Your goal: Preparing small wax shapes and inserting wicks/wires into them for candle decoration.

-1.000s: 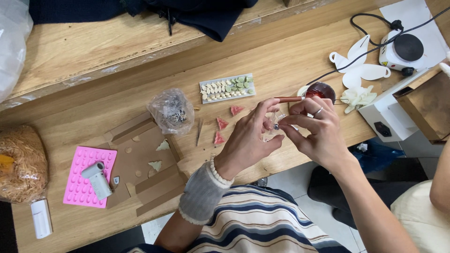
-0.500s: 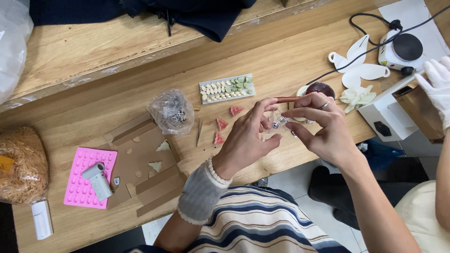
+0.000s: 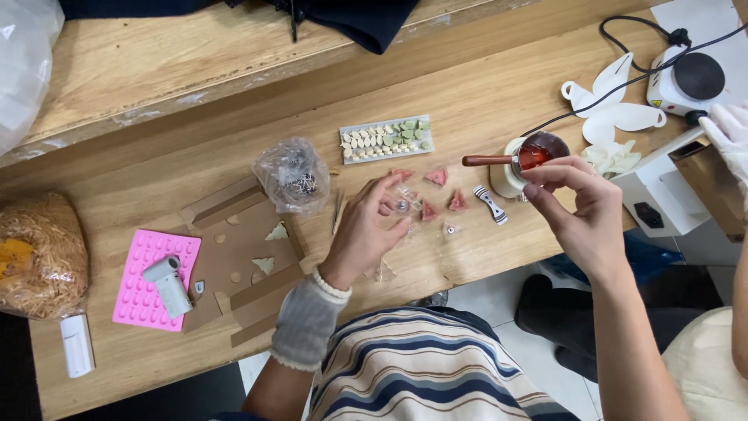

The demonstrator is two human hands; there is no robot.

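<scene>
My left hand (image 3: 365,228) rests on the wooden table (image 3: 483,93), and its fingertips pinch a small clear piece with a metal bead (image 3: 402,204). Several red triangular pieces (image 3: 437,176) lie just right of it. My right hand (image 3: 583,212) hovers apart to the right with thumb and forefinger pinched together. It sits just below a small pan of red liquid (image 3: 539,150) with a wooden handle. Nothing shows between those fingers. A small black-and-white striped piece (image 3: 491,204) lies between my hands.
A white tray of cream and green pieces (image 3: 386,139), a plastic bag of small parts (image 3: 292,175), cardboard pieces (image 3: 234,257), a pink mould (image 3: 140,269) with a white tool (image 3: 167,284). At right stand a hot plate (image 3: 693,78), a white box (image 3: 662,195) and another person's gloved hand (image 3: 728,132).
My hands, which were together on a small piece, have separated. The right hand moved right to below the red pan. The left hand kept the piece and lowered toward the table.
</scene>
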